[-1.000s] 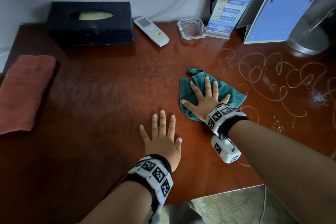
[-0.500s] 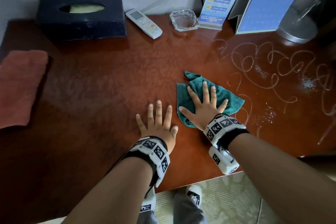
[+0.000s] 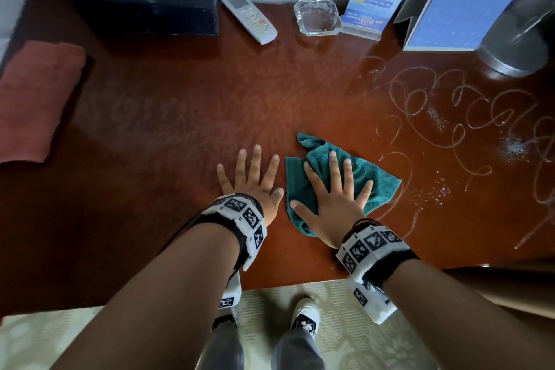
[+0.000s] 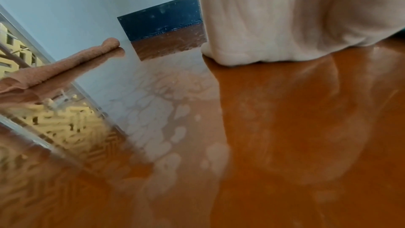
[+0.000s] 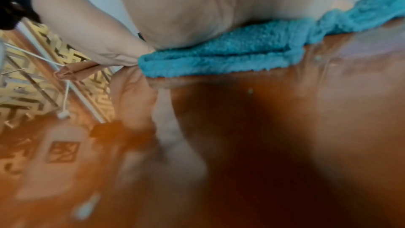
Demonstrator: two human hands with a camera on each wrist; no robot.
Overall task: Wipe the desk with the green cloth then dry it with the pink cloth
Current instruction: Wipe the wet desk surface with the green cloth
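Two cloths on the glossy red-brown wooden desk [image 3: 180, 105]: one crumpled teal-green terry cloth [image 3: 381, 186] at five o'clock of centre, one folded pink terry cloth [image 3: 36, 99] out at nine o'clock by the left edge. Right hand [image 3: 333, 204], fingers spread wide and straight, presses palm-down on the green cloth. Left hand [image 3: 255, 180], also splayed flat, rests on bare wood just beside it, holding nothing.

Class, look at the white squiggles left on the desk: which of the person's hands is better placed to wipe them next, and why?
Probably the right hand. It already presses flat on the green cloth, right beside the squiggles. The left hand rests flat on bare desk, farther away.
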